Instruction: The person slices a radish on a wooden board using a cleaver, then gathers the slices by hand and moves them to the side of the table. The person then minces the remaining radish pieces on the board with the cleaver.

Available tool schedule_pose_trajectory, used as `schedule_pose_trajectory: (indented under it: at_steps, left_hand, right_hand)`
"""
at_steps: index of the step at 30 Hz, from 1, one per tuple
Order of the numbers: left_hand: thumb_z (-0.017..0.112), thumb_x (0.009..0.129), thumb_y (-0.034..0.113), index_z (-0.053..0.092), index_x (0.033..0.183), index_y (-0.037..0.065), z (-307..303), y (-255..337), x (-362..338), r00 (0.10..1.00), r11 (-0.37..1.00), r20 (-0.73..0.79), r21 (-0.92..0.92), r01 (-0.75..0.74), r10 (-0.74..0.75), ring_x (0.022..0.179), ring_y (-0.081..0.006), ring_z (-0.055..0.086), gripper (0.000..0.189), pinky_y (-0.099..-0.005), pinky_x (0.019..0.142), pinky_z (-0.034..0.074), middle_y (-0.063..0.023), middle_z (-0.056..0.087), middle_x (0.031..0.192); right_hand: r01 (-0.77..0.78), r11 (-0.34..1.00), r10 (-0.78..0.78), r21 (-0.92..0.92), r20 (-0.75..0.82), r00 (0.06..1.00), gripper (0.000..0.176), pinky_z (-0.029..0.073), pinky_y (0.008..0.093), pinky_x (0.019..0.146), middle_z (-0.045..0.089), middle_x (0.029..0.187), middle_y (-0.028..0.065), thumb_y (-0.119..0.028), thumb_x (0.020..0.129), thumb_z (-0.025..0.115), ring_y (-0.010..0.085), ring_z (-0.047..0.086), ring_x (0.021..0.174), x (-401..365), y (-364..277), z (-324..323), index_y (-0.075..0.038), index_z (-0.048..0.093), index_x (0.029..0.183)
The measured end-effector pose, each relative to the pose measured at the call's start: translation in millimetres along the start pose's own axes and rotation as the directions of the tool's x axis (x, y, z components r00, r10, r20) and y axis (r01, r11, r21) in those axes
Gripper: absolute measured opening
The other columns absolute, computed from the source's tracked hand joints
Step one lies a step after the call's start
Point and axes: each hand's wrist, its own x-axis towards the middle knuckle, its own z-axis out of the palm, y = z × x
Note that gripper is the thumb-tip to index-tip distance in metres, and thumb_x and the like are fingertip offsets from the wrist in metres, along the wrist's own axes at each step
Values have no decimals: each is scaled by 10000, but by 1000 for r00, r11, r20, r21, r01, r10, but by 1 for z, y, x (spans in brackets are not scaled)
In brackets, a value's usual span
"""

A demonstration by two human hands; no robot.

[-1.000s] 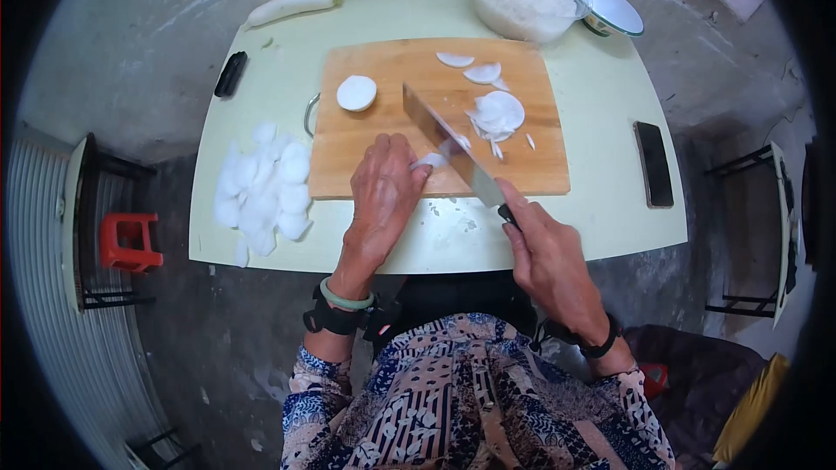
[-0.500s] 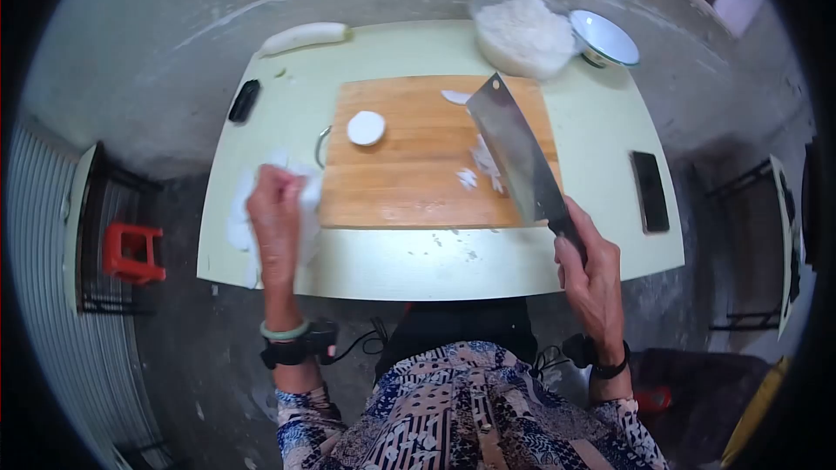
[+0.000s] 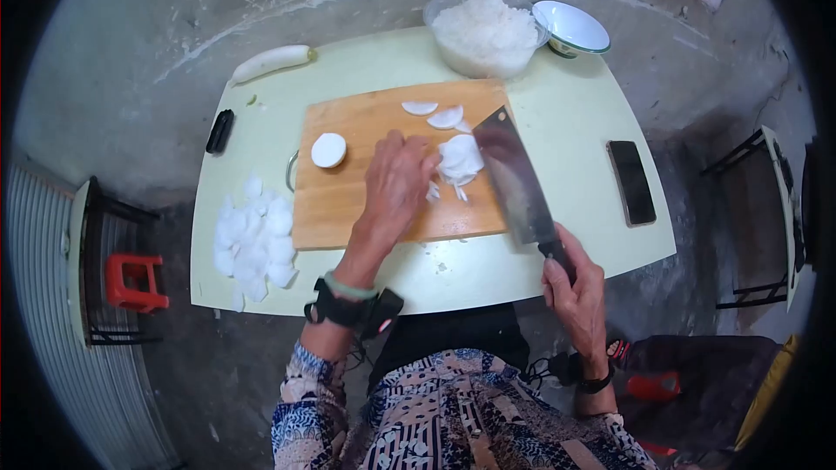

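Observation:
My right hand (image 3: 576,283) is wrapped round the black handle of a cleaver (image 3: 515,178), its broad blade tilted over the right edge of the wooden cutting board (image 3: 353,209). My left hand (image 3: 396,178) is above the middle of the board, fingers loosely bent and somewhat blurred, with nothing seen in them. Just right of its fingertips lies a small pile of thin white radish slices (image 3: 460,159), with shredded strips at its lower edge. A few half-round slices (image 3: 421,108) rest farther up the board. A cut radish piece (image 3: 328,151) stands at the board's left.
Many round white slices (image 3: 252,244) are spread at the table's left front. A whole white radish (image 3: 274,62), a black object (image 3: 220,131), a clear bowl of white shreds (image 3: 485,39), an enamel bowl (image 3: 572,29) and a phone (image 3: 631,183) are around the board. A red stool (image 3: 137,283) stands left.
My left hand has moved right, from the slices at the table's left to the middle of the board. A pile of slices now lies beside the cleaver. The view has shifted slightly.

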Motion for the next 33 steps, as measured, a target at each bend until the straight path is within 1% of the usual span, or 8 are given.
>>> schedule_pose_trajectory:
  at_steps: [9,11,14,17,19,22,27,33]
  left_hand:
    - [759,917,170,638,862,30,17,0,41,948,995,307,-37,93,-78,804,-257,648,193,-392,717,516,-91,648,827]
    - [747,943,118,625,867,52,11,4,42,931,816,285,-466,342,-227,699,-125,603,158,-292,633,492,-14,635,769]
    - [725,970,88,606,878,65,6,1,38,927,729,290,-577,367,-237,696,-51,565,152,-219,611,456,24,625,772]
    - [723,937,70,620,883,18,10,-9,30,888,629,350,-628,458,-297,621,-83,586,127,-254,566,474,-44,690,765]
    - [708,947,67,614,897,20,2,-3,26,883,601,359,-647,470,-304,614,-81,587,116,-255,561,473,-49,695,768]
    - [679,966,66,602,914,26,4,-2,20,864,527,378,-686,502,-331,596,-80,584,102,-255,545,468,-64,711,783]
    - [646,1000,80,575,950,30,-12,-8,15,889,618,294,-641,455,-351,568,-80,563,99,-246,521,447,-102,745,827]
    - [610,1047,131,549,1026,91,-67,-19,-26,851,430,400,-739,519,-339,573,-67,539,76,-219,524,402,-108,759,892]
  right_hand:
    - [59,995,-60,-78,-4,998,487,538,345,830,724,1019,204,-34,988,579,234,703,893,-8,7,-9,9,541,1471]
    - [77,994,-77,-72,2,997,482,541,354,851,729,1060,225,-29,992,574,261,721,930,-7,9,-7,7,539,1471]
    - [139,988,-139,-73,8,990,485,416,241,561,574,762,-7,-32,1016,565,63,500,632,-7,10,-1,36,524,1494]
    - [198,978,-198,-65,2,980,483,417,238,569,580,786,-1,-23,1014,561,63,501,642,-8,1,5,38,522,1492]
    - [145,988,-144,-58,23,989,486,535,338,836,725,1039,205,-21,992,572,211,690,914,-11,-4,7,-1,540,1476]
    - [-38,999,34,27,114,993,491,521,313,798,715,971,173,-22,987,566,164,643,861,-3,-7,8,0,540,1477]
    - [38,999,-37,-37,21,999,491,507,297,758,701,923,133,-32,982,571,141,607,809,-3,5,8,3,545,1471]
    - [9,995,-7,-99,21,1000,481,526,315,803,721,975,163,-18,983,585,174,665,866,-14,-9,8,-12,561,1464]
